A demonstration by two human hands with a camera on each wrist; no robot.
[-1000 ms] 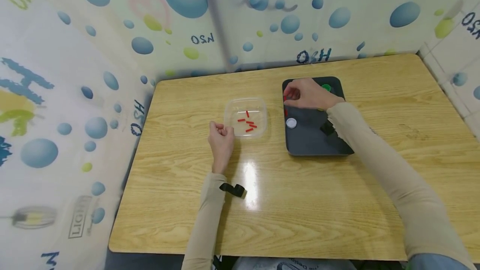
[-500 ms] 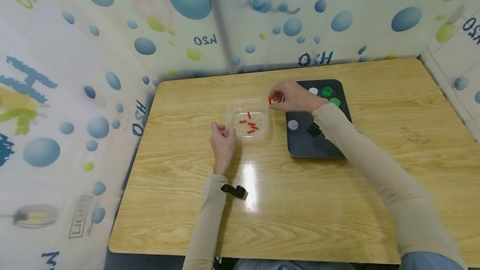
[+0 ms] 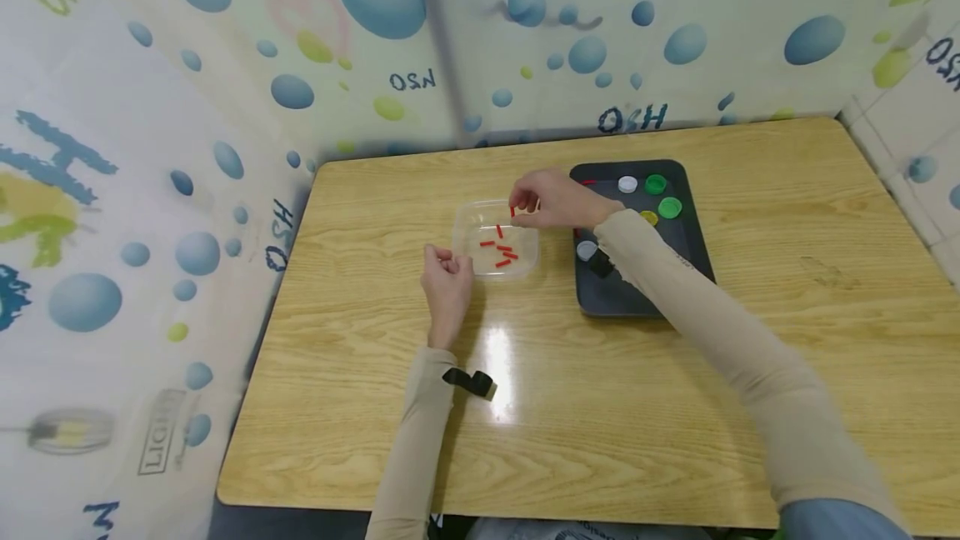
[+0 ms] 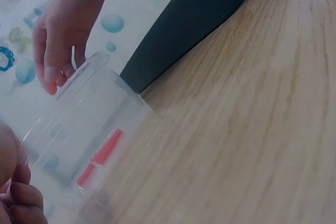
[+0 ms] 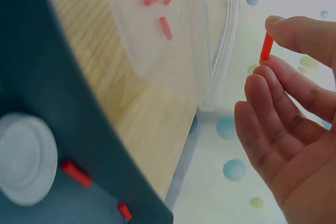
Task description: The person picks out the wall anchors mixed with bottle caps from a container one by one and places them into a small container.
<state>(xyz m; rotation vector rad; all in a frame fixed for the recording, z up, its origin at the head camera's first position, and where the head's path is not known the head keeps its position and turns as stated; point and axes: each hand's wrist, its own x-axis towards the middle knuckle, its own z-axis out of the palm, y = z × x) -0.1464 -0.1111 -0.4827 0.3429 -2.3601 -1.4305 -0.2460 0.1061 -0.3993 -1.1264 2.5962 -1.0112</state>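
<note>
The right hand [image 3: 566,201] pinches a small red stick [image 5: 266,46] upright between thumb and index finger, its other fingers loosely bent. It hovers above the back right part of a clear plastic box [image 3: 480,205]. Several similar red sticks [image 5: 165,28] lie scattered on the box's bottom. At the box's left side, the left hand [image 3: 447,294] holds the rim between thumb and curled fingers; its fingers [image 4: 23,195] show at the lower left of the left wrist view.
A dark tray [image 3: 630,294] stands right of the box, under the right forearm. On it are white caps [image 3: 627,184], green caps [image 3: 670,207], a yellow cap [image 3: 649,217] and a few red sticks [image 5: 76,173]. A patterned wall covering [image 3: 570,107] rises behind the wooden table [image 3: 337,423].
The right hand has moved left from over the tray to over the box, carrying the red stick. The left hand keeps its place at the box's rim.
</note>
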